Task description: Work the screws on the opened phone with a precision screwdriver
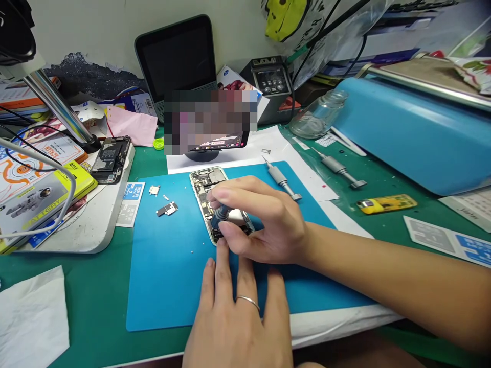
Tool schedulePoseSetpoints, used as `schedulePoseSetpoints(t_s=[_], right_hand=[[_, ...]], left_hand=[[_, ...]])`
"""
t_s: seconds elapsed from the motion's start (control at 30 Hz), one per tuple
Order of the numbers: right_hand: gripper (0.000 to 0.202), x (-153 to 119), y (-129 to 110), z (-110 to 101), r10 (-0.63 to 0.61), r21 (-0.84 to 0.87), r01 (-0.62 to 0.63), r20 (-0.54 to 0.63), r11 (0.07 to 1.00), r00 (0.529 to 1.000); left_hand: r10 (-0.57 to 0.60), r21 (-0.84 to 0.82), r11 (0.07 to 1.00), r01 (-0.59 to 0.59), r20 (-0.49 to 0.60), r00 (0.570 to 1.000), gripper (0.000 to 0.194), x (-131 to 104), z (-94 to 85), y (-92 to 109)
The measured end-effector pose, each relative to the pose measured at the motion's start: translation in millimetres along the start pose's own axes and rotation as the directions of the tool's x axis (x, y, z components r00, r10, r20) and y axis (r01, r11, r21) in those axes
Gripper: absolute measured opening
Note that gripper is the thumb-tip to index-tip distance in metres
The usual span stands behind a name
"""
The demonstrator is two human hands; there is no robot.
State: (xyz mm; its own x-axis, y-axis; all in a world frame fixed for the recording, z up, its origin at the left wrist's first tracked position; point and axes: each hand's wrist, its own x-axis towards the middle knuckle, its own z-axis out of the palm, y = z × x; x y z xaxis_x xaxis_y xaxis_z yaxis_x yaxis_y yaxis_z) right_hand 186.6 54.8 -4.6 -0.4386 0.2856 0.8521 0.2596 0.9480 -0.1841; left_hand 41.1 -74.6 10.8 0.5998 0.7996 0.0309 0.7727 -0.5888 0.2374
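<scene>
An opened phone (203, 190) with bare inner parts lies on a blue mat (161, 286). Over it, my right hand (264, 220) pinches a dark screwdriver (220, 216) between thumb and fingers, its tip hidden. My left hand (241, 312), with a ring on one finger, lies on the mat with fingers spread, fingertips at the phone's lower edge. Left of the phone are a dark metal plate (167, 209) and a small silver part (154, 190). A grey screwdriver (280, 178) rests on the mat behind my right hand.
Another grey screwdriver (339, 168), a yellow tool (387, 203) and a glass jar (320, 113) are at the right. A lit device on a stand (203, 155) is behind the mat. At the left, another opened phone (111, 159) and boxes sit on a white platform (103, 236).
</scene>
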Motion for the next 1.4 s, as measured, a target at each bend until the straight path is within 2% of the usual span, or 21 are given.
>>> schedulePoseSetpoints(t_s=[0.13,0.33,0.57,0.73,0.97,1.03,1.2,1.4], right_hand=[[0.041,0,1,0,-0.013,-0.009,0.013,0.011,1.000,1.000],[0.045,0,0,1,-0.002,0.001,0.002,0.001,1.000,1.000],[0.042,0,0,1,-0.005,-0.011,0.005,0.004,1.000,1.000],[0.041,-1,0,2,-0.008,0.017,0.008,0.005,1.000,1.000],[0.047,-3,-1,2,0.006,0.014,-0.006,-0.002,1.000,1.000],[0.046,-3,-1,2,0.010,0.026,-0.010,0.014,1.000,1.000],[0.048,-5,-1,2,0.029,0.020,-0.029,0.010,0.999,1.000],[0.053,-5,-1,2,0.025,0.041,-0.026,0.034,0.999,0.999]], left_hand=[[-0.027,-0.013,1.000,0.027,-0.011,1.000,0.085,1,5.8,1],[-0.015,-0.017,1.000,0.013,-0.102,0.995,0.098,2,19.1,1],[0.079,0.011,0.997,-0.078,-0.088,0.993,0.092,-2,13.1,-10],[0.012,0.021,1.000,-0.011,-0.060,0.998,0.091,-2,9.5,-6],[0.119,0.032,0.993,-0.116,-0.180,0.976,0.093,2,14.5,-10],[0.094,0.024,0.996,-0.090,-0.212,0.973,0.094,5,16.4,-7],[-0.054,-0.036,0.998,0.046,-0.256,0.965,0.103,10,19.4,5],[-0.043,-0.049,0.998,0.032,-0.233,0.972,0.102,9,20.2,4]])
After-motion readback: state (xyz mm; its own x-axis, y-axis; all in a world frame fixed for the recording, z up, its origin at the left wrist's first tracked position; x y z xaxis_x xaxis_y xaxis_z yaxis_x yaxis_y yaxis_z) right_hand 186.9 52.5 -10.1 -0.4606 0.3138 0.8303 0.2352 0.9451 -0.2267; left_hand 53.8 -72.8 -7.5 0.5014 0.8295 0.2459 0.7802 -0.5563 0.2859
